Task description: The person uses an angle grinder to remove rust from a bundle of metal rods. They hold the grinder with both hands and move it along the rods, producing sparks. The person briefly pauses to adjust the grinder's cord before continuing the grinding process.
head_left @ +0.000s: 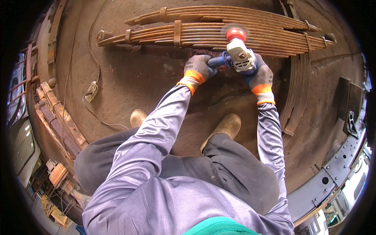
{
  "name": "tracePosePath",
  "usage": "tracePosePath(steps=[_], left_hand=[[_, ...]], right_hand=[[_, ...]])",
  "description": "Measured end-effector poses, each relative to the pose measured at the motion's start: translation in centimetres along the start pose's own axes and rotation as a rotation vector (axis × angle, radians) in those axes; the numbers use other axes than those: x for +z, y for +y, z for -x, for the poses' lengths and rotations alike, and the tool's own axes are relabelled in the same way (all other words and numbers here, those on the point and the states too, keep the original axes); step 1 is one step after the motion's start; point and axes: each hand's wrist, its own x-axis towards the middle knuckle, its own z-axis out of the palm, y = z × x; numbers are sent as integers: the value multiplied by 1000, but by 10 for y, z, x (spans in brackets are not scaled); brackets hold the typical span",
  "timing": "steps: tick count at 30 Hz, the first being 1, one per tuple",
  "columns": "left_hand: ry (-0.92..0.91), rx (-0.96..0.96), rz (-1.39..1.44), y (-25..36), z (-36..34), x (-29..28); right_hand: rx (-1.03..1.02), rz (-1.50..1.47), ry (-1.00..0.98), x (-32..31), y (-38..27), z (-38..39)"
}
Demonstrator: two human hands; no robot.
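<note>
Grey knit gloves with orange cuffs cover both hands. The left hand (199, 69) is closed around the blue side handle of an angle grinder (239, 55); fingers wrapped fully, no gap seen. The right hand (259, 76) is closed around the rear of the grinder's pale grey body, gripping from below and behind. The grinder sits between the two hands, nose pointing away from the person. Its red disc (235, 34) is blurred and rests against the lower edge of the nearer leaf spring pack (188, 34), toward that pack's right half.

Nearer pack: long rusty stacked leaves, slightly arched, clamped by bands, with a rolled eye at the left end. A second rusty leaf spring pack (219, 15) lies just behind it, roughly parallel. More stacked leaves (298, 90) run down the right side, close to the right hand.

The ground (149, 74) is dark brown and dusty. The person squats, both tan boots (227, 127) planted below the grinder. A white power strip (92, 91) with a thin cable lies well to the left.
</note>
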Motion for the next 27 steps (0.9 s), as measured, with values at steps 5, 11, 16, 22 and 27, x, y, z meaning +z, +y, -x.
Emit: tracePosePath(steps=[5,11,16,22,27], left_hand=[[-32,55,-47,5,-3,-10],[-3,153,-2,1,-9,-14],[28,80,-42,4,-5,-9],[-3,-29,-123,6,-5,-15],[2,-20,-123,-4,-3,-15]], right_hand=[[20,-1,30,2,-5,1],[18,8,45,3,-15,-1],[-22,-39,48,4,-13,3],[-10,-29,50,9,-18,1],[-67,-40,88,14,-23,2]])
